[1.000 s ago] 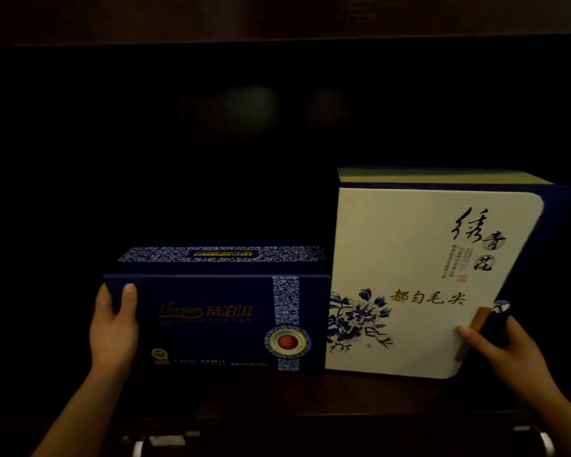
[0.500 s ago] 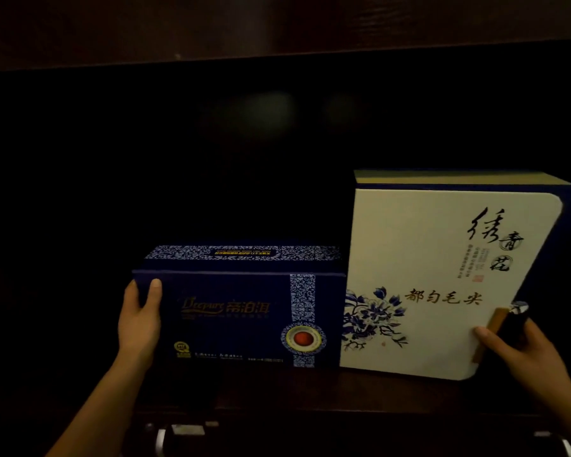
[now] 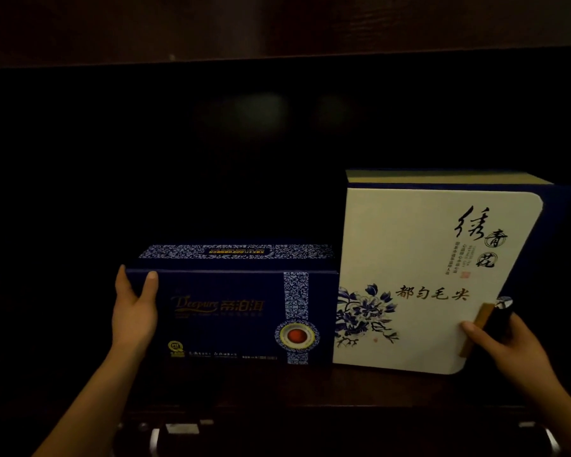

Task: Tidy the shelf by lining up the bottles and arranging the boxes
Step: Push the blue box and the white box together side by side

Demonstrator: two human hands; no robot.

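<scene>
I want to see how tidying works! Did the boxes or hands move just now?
Nothing really moved; only the view shifted a little. The left hand still grips the left end of the blue box, the right hand still holds the right edge of the white box, and the boxes still touch.

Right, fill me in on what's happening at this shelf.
A person is arranging two boxes on a dark shelf. The left hand grips the left end of the dark blue box; the right hand holds the lower right edge of the taller white box. The boxes stand upright side by side, apparently touching. No bottles show.
</scene>
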